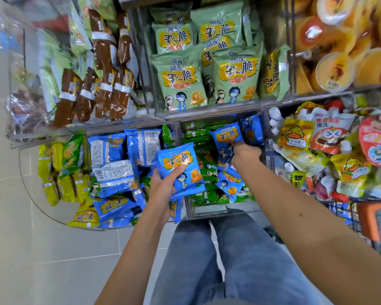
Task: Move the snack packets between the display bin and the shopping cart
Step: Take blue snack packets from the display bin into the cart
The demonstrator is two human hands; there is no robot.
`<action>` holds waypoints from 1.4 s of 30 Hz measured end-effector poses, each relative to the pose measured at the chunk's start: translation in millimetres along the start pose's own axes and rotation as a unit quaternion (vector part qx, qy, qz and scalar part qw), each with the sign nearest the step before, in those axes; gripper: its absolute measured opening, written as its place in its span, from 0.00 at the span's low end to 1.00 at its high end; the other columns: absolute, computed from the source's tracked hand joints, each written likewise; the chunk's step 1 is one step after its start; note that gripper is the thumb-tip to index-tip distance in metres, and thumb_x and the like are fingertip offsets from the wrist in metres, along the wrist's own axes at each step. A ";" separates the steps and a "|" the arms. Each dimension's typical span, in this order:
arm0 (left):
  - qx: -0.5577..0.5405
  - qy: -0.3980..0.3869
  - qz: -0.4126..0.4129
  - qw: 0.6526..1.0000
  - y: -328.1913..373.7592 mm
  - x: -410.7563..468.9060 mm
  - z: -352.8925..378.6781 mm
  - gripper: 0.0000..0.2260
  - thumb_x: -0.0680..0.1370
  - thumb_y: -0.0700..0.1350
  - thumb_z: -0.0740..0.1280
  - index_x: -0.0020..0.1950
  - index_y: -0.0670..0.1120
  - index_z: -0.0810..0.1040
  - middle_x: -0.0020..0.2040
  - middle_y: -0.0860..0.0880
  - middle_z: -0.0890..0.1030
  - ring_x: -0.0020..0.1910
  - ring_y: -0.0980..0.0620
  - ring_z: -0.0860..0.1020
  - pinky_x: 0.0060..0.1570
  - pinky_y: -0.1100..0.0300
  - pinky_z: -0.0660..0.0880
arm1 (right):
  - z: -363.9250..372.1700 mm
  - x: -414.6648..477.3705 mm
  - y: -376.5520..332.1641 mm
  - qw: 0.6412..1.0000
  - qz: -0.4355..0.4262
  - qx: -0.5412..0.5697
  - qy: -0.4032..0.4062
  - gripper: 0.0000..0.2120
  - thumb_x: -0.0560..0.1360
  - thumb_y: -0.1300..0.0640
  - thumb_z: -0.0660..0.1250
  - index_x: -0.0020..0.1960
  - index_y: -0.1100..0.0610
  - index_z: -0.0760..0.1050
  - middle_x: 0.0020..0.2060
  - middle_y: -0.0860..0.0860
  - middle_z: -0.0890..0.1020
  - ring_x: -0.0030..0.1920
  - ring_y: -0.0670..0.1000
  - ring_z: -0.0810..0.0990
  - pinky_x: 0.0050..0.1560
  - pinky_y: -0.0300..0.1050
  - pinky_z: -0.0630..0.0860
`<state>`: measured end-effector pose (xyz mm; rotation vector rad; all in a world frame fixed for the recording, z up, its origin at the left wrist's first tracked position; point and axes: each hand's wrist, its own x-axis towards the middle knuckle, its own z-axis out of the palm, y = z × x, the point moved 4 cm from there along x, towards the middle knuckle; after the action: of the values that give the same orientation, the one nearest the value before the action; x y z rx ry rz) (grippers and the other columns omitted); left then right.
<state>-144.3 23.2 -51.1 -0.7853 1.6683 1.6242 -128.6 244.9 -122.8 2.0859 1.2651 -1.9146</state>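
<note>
Pale floor tiles (15, 216) run under a shop rack of clear plastic compartments; in the near middle of the rack, the display bin (209, 213) holds loose blue and green snack packets. Just above its near left corner, a blue snack packet (178, 170) sits upright in the left hand (163, 186), palm underneath, thumb curled across its glossy front; a second blue packet (227, 137) lies tilted at the bin's far side, and the right hand (244, 155) grips its lower edge with fingers bent, arm stretched straight into the bin. Green packets (207, 166) lie flat between the two hands; more blue packets (119, 172) crowd the compartment to the left, some turned back-side up, with yellow packets (51, 172) beyond them. To the right sit spouted jelly pouches (299, 137), soft and bulging; on the far tier stand pale green packets (180, 84), brown wrapped bars (106, 89) and round orange cups (337, 69). At the near right edge shows the shopping cart (370, 223), orange with dark wire mesh; blue jeans (229, 260) fill the near centre.
</note>
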 end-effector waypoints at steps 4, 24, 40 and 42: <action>-0.002 0.014 0.000 1.000 0.2 -0.3 0.0 0.21 0.71 0.46 0.74 0.62 0.47 0.74 0.54 0.46 0.83 0.50 0.46 0.83 0.53 0.47 0.78 | 2.3 -8.7 -4.8 0.999 0.037 0.020 -0.002 0.27 0.68 0.66 0.73 0.64 0.66 0.66 0.51 0.60 0.76 0.40 0.53 0.75 0.42 0.45 0.73; 0.001 -0.051 0.002 0.999 12.4 -17.6 37.6 0.46 0.65 0.56 0.72 0.77 0.49 0.52 0.63 0.55 0.73 0.43 0.64 0.80 0.41 0.61 0.78 | -28.4 -139.3 -11.6 0.912 -0.296 -0.171 -0.228 0.06 0.72 0.58 0.71 0.42 0.53 0.74 0.36 0.42 0.77 0.34 0.38 0.74 0.39 0.34 0.72; -0.016 0.016 -0.030 0.999 -8.4 -2.8 2.3 0.46 0.64 0.49 0.75 0.77 0.46 0.55 0.66 0.46 0.75 0.48 0.51 0.82 0.31 0.65 0.78 | 1.5 -13.1 -36.7 0.728 -0.342 -0.583 0.117 0.44 0.70 0.56 0.71 0.75 0.62 0.47 0.65 0.62 0.66 0.66 0.62 0.62 0.49 0.52 0.75; -0.011 0.034 -0.035 0.999 -10.0 -1.1 -0.4 0.43 0.68 0.47 0.74 0.77 0.46 0.55 0.66 0.46 0.75 0.48 0.50 0.82 0.28 0.66 0.77 | 6.2 -6.2 -38.2 0.705 -0.310 -0.631 0.095 0.37 0.71 0.57 0.71 0.73 0.62 0.54 0.65 0.60 0.67 0.66 0.61 0.66 0.50 0.52 0.75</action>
<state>-135.6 22.3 -56.1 -0.9102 1.6529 1.5858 -154.9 263.9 -100.9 1.0956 2.4689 -0.3339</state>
